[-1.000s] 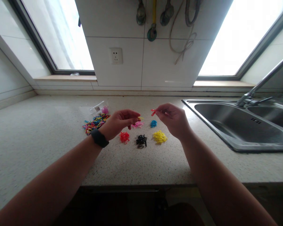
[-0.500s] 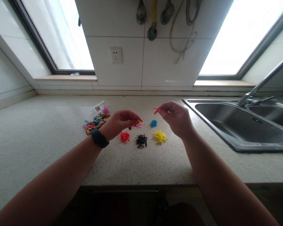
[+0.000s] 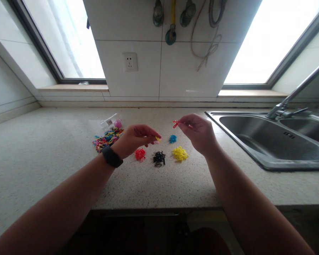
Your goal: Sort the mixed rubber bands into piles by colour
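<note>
My left hand [image 3: 135, 138], with a black watch on its wrist, pinches a small yellow rubber band [image 3: 157, 139] above a pink pile that it mostly hides. My right hand [image 3: 198, 131] pinches a red rubber band [image 3: 174, 123] above the counter. Below the hands lie sorted piles: red [image 3: 140, 154], black [image 3: 158, 158], yellow [image 3: 179, 153] and blue [image 3: 172, 138]. A mixed multicoloured heap [image 3: 106, 138] lies to the left.
A clear plastic bag with a pink item [image 3: 113, 122] lies behind the mixed heap. A steel sink [image 3: 271, 145] with a tap [image 3: 295, 94] fills the right side. A wall socket [image 3: 130, 61] and hanging pipes are on the tiled wall.
My left hand has sunk a little toward the pink pile with the yellow band. My right hand with the red band has barely shifted.
</note>
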`<state>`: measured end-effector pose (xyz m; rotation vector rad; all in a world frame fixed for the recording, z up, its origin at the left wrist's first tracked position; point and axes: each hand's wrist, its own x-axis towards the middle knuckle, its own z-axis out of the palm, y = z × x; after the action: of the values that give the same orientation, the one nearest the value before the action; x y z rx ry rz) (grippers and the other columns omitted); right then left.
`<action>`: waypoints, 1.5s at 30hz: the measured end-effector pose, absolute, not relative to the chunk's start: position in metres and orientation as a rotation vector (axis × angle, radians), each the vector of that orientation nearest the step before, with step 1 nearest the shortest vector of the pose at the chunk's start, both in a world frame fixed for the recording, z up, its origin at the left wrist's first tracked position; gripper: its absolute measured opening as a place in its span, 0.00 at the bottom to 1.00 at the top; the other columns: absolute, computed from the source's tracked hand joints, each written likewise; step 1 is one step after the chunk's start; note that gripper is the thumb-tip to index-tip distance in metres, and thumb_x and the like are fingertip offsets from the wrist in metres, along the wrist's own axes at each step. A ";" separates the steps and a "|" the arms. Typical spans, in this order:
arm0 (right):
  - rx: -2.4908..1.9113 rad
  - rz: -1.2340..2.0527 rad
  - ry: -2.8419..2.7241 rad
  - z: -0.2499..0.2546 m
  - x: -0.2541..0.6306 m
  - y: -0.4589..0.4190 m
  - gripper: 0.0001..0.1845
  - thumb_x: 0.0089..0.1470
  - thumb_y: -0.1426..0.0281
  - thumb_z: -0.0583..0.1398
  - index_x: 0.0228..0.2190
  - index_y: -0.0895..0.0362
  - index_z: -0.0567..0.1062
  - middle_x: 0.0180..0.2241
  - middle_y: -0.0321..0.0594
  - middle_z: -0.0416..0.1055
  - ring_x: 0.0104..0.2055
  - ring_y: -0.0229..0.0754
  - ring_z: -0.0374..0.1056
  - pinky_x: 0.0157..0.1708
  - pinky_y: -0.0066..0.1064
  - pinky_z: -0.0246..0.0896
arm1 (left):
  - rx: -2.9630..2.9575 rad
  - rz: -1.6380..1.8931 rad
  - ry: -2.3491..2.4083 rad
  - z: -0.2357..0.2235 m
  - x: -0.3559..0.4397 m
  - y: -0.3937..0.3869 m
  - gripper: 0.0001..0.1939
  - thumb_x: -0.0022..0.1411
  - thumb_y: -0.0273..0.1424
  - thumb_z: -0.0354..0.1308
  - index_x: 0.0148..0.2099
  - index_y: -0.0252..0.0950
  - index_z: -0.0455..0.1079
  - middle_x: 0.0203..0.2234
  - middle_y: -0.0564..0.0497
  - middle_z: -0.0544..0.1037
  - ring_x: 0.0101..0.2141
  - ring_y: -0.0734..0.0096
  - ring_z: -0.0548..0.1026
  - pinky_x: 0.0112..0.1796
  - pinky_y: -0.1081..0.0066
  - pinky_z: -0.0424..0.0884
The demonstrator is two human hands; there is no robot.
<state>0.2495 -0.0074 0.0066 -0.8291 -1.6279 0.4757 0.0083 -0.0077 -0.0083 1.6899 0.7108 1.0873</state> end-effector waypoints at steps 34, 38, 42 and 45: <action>-0.860 0.471 -1.643 0.004 0.249 0.003 0.04 0.53 0.68 0.63 0.31 0.56 0.76 0.24 0.33 0.68 0.24 0.33 0.57 0.23 0.30 0.53 | 2.772 0.777 0.863 -0.032 0.065 -0.003 0.09 0.65 0.31 0.59 0.45 0.42 0.79 0.36 0.49 0.81 0.38 0.66 0.74 0.41 0.67 0.67; -0.852 0.524 -1.664 0.001 0.249 0.002 0.03 0.54 0.68 0.63 0.31 0.56 0.76 0.24 0.33 0.69 0.24 0.33 0.58 0.24 0.31 0.54 | 2.696 0.881 0.934 -0.022 0.052 -0.005 0.08 0.64 0.32 0.60 0.44 0.39 0.78 0.32 0.49 0.80 0.35 0.67 0.74 0.39 0.67 0.68; -0.855 0.589 -1.688 -0.004 0.249 0.002 0.04 0.54 0.68 0.64 0.33 0.55 0.76 0.24 0.33 0.68 0.25 0.34 0.58 0.24 0.31 0.54 | 2.606 0.957 1.001 -0.012 0.038 -0.010 0.10 0.65 0.35 0.59 0.44 0.37 0.77 0.31 0.48 0.80 0.33 0.69 0.74 0.37 0.67 0.69; -0.835 0.614 -1.720 -0.007 0.246 0.001 0.04 0.54 0.67 0.64 0.33 0.54 0.76 0.24 0.33 0.67 0.25 0.34 0.58 0.24 0.31 0.54 | 2.447 1.085 1.072 -0.008 0.032 -0.013 0.13 0.64 0.40 0.60 0.43 0.37 0.77 0.31 0.48 0.79 0.30 0.71 0.73 0.32 0.71 0.68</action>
<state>0.2461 0.0008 -0.0066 -0.8346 -1.7204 0.6137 0.0318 -0.0129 -0.0085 2.4473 1.0722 1.0853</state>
